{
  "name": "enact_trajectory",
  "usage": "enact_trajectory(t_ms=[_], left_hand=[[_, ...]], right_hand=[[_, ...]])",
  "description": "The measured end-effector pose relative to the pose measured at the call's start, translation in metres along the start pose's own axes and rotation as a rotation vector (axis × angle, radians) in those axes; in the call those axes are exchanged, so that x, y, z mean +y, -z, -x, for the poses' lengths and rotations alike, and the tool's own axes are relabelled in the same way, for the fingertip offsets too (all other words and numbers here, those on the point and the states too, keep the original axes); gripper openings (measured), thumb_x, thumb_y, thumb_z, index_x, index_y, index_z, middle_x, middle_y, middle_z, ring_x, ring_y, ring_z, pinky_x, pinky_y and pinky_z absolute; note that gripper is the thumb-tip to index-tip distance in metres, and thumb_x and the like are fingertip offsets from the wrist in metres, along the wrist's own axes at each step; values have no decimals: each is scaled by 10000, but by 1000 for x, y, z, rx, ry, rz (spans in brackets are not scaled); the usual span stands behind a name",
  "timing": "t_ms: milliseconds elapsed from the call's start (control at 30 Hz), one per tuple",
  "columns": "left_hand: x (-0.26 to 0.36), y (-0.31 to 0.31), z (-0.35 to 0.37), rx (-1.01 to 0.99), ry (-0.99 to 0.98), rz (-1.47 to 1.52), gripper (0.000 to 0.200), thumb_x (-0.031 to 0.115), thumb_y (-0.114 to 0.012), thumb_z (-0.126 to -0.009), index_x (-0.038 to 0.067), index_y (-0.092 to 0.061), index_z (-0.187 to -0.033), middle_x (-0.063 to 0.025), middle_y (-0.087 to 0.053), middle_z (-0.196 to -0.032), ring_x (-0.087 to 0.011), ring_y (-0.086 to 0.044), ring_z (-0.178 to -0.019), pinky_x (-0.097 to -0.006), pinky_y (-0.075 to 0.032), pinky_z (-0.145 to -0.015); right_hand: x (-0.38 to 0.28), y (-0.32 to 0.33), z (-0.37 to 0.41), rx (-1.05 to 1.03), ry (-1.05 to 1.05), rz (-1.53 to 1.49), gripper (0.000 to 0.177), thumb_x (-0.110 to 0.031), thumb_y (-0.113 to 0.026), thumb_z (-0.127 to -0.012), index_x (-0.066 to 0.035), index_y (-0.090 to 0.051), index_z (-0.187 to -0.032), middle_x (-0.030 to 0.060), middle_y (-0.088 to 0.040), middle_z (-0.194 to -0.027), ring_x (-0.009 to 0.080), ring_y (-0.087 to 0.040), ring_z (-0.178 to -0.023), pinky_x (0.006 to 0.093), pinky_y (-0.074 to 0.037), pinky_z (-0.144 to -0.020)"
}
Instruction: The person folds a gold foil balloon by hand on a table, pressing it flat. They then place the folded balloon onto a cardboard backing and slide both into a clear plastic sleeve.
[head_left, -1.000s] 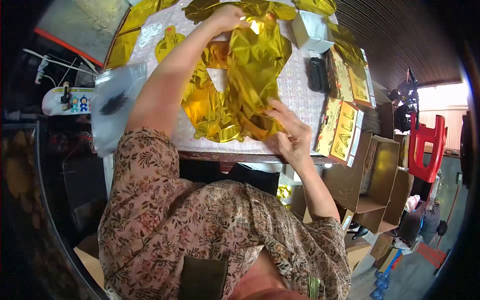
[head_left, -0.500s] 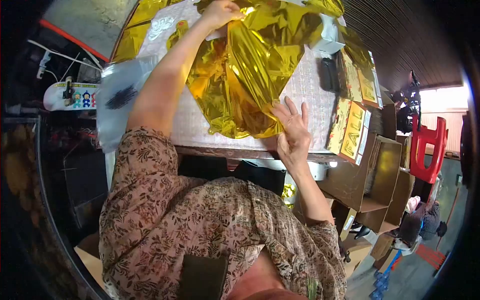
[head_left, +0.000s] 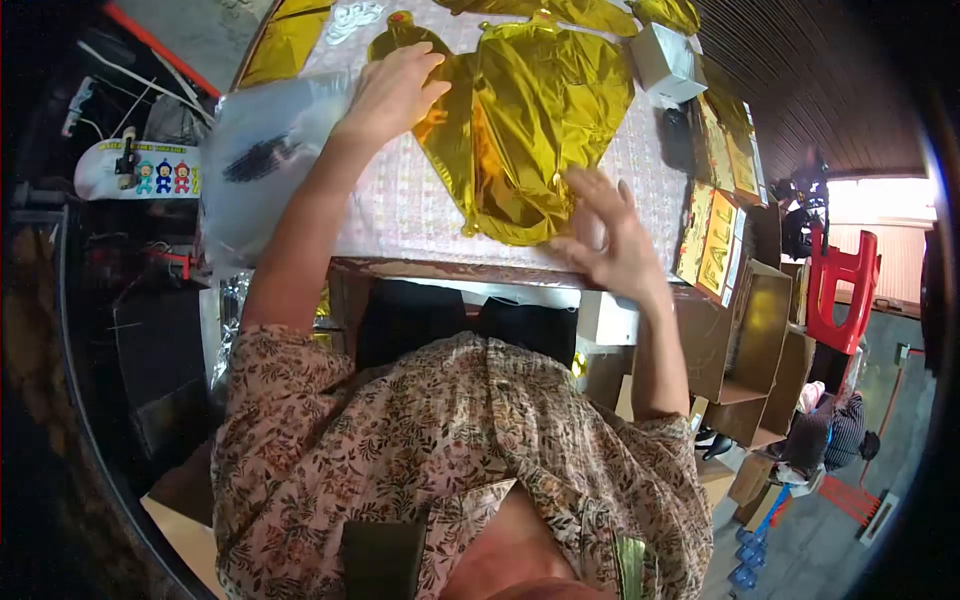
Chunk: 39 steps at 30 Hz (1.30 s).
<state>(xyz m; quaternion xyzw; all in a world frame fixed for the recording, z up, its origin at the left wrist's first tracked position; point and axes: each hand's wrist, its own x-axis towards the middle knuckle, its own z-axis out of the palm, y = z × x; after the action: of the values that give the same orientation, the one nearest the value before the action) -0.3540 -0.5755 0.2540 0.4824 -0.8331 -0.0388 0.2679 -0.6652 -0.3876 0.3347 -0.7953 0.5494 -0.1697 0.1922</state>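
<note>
A shiny gold foil balloon (head_left: 545,105), flat and creased, lies on the table with its narrow rounded end toward me. My left hand (head_left: 392,98) is over the left part of the gold foil, fingers stretched forward and thumb apart. At the lower right edge of the balloon is my right hand (head_left: 618,238), fingers spread and slightly blurred, fingertips right at the foil's edge. Neither hand grips anything. More gold foil (head_left: 290,40) lies at the table's far left corner.
Left of the balloon is a clear plastic bag (head_left: 300,115) with a black scribble-like patch. A small white box (head_left: 668,62) and a black object (head_left: 677,138) stand on the right, beside cardboard boxes (head_left: 722,240). White rings (head_left: 357,20) lie at the back. A red plastic stool (head_left: 842,285) is farther right.
My left hand has let go of the foil's far end and come back toward me. The foil now lies flatter. My right hand has shifted slightly right and away from me.
</note>
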Motion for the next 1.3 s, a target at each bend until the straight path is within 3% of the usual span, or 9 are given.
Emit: enact_trajectory(t_ms=[100,200,333,467,567,667,1167,1233,1300], left_hand=[[4,-2,28,-38,36,-124,562,457,-673,-958,114,-607,-1399,-111,-520,-1529,-330,-478,-1407,-535,-380,-1117],[16,5,38,-179,107,-300,660,564,-523,-1022,152,-476,-1535,-138,-375,-1640,-337,-364,-1503,-608,-268,-1188],[-9,-9,45,-168,78,-210,649,562,-601,-986,222,-503,-1530,-89,-410,-1627,-299,-329,-1518,-617,-152,-1213],[0,4,50,-189,95,-274,651,558,-553,-1012,202,-473,-1551,-96,-408,-1629,-286,-307,-1536,-615,-143,-1235],[13,29,48,108,-170,427,644,427,-726,-933,67,-565,-1442,-178,-534,-1506,-395,-466,-1404,-509,-376,-1148],[29,40,32,-349,257,-6,731,530,-691,-912,124,-529,-1498,-172,-374,-1632,-458,-255,-1517,-604,-226,-1207],[41,41,29,-340,92,88,750,451,-719,-915,31,-501,-1497,-202,-347,-1639,-385,-194,-1566,-524,-192,-1254],[71,65,26,-401,-81,-193,634,357,-714,-949,-8,-538,-1436,-225,-505,-1519,-362,-519,-1376,-478,-471,-1084],[65,37,48,-392,-120,-173,651,458,-592,-994,88,-464,-1513,-165,-426,-1589,-325,-389,-1467,-541,-301,-1172]], right_hand=[[19,-9,-34,109,71,-355,579,-345,-664,-998,-124,-516,-1512,155,-458,-1593,351,-362,-1515,574,-143,-1264],[46,-41,-75,238,118,73,546,-346,-561,-1058,-178,-445,-1564,137,-397,-1634,343,-318,-1536,589,-157,-1254],[78,-74,-103,174,176,463,545,-426,-460,-1088,-223,-390,-1589,79,-336,-1669,342,-294,-1540,605,-180,-1238],[99,-70,-111,114,262,516,558,-479,-424,-1087,-243,-388,-1591,39,-332,-1674,335,-290,-1542,608,-176,-1238],[103,-66,-111,88,276,494,565,-485,-409,-1090,-236,-380,-1597,45,-321,-1680,329,-272,-1552,600,-152,-1247],[98,-70,-106,81,307,391,556,-472,-405,-1095,-229,-389,-1594,54,-331,-1675,321,-267,-1555,574,-143,-1258],[108,-62,-114,129,399,469,576,-493,-486,-1057,-246,-420,-1573,48,-387,-1644,307,-346,-1515,617,-204,-1219],[104,-61,-116,134,396,463,571,-500,-474,-1060,-261,-416,-1575,46,-381,-1648,313,-343,-1516,624,-198,-1218],[77,-47,-116,55,338,506,497,-332,-534,-1072,-109,-503,-1515,165,-522,-1528,371,-494,-1403,531,-354,-1178]])
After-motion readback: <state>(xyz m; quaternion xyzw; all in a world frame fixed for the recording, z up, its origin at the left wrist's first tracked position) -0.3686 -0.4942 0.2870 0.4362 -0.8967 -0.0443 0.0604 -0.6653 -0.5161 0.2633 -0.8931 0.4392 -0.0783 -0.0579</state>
